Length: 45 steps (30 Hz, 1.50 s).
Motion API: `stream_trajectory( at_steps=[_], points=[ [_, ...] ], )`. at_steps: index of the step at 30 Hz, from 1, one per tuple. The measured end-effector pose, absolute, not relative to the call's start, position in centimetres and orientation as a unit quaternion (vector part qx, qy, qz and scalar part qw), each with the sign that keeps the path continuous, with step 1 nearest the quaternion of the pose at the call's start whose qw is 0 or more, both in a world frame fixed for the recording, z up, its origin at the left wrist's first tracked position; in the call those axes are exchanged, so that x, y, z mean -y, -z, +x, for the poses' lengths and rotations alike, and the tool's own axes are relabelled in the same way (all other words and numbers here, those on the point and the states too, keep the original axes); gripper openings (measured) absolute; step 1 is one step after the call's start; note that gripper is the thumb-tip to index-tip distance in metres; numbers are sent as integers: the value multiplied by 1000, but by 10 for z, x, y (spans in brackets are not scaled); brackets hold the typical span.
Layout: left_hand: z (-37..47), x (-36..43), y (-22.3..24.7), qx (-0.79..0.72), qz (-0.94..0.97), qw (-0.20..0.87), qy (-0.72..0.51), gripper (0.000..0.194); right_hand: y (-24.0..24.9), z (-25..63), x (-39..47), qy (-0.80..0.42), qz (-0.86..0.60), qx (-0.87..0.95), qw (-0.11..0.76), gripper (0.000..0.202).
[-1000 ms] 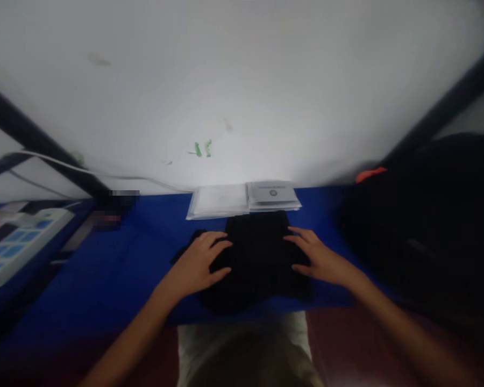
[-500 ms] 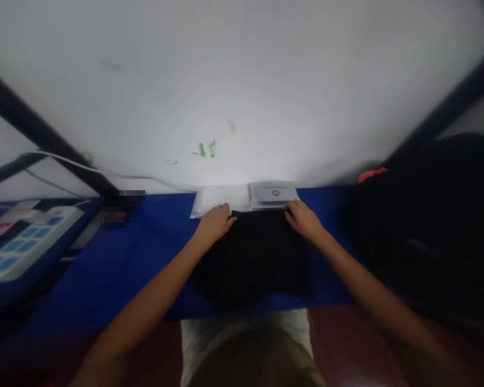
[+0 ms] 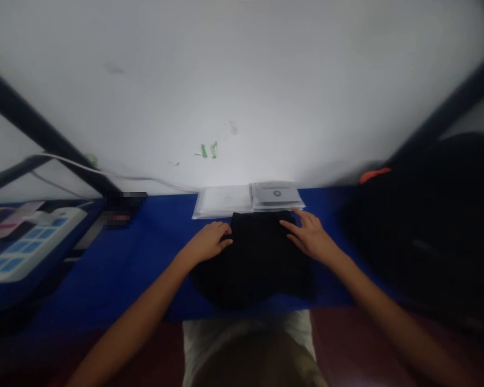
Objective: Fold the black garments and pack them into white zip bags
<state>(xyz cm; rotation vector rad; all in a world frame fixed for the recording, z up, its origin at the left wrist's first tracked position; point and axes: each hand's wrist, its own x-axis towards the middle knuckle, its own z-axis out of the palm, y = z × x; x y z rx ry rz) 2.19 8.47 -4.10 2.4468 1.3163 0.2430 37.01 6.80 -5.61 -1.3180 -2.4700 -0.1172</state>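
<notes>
A black garment (image 3: 262, 258), shaped like a pair of shorts, lies flat with its straight upper edge away from me. At its left side is my left hand (image 3: 207, 242), fingers bent and thumb apart, with nothing visible between them. My right hand (image 3: 310, 236) is open over the upper right corner, its fingers spread on or just above the cloth. Just beyond the upper edge lie two flat stacks in clear plastic, a plain white one (image 3: 223, 200) and one with a grey printed card (image 3: 277, 195).
The blue table surface (image 3: 161, 231) runs along a white wall (image 3: 286, 107). On the left stand a white tray with blue compartments (image 3: 36, 242) and a dark, blurred object (image 3: 121, 209). A large black heap (image 3: 427, 231) with an orange piece (image 3: 375, 175) fills the right side.
Both hands have let go of the garment's upper corners and come nearer to me. The right fingers have spread apart. The garment lies in nearly the same place.
</notes>
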Motion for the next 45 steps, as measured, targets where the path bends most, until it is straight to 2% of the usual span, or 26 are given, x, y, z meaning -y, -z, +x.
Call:
stream_trajectory(
  at_steps=[5,9,13,15,19,24,27,29,32,35,38,41,45],
  points=[
    [23,-88,43,-452,867,189,-92,15,61,377,-87,66,-532,819,205,28],
    [24,-79,33,-417,878,197,-126,11,59,375,-86,75,-544,800,241,31],
    [23,-59,12,-377,881,238,-162,13,52,369,-66,-49,-444,878,172,38],
    [22,-47,1,-360,881,259,-165,14,47,369,-56,-114,-420,889,143,31],
    [19,-21,-10,-354,874,310,-119,14,28,375,-36,-231,-412,870,143,13],
    [14,2,2,-407,809,423,-11,26,11,380,-13,-368,-404,832,97,24],
    [14,2,9,-436,795,422,-2,29,21,374,-19,-468,-427,769,85,29],
    [19,-4,9,-434,803,406,-30,28,33,363,-36,-536,-463,692,140,30],
    [33,-19,8,-399,833,366,-115,26,48,340,-71,-658,-470,506,299,29],
    [50,-32,20,-359,877,277,-159,29,54,317,-108,-734,-446,325,396,18],
    [57,-38,41,-349,905,205,-127,47,59,303,-134,-715,-456,241,473,14],
    [56,-36,61,-344,916,182,-101,62,63,298,-148,-681,-470,232,511,14],
    [54,-30,70,-350,910,192,-113,64,62,299,-151,-616,-486,237,573,10]
  ],
)
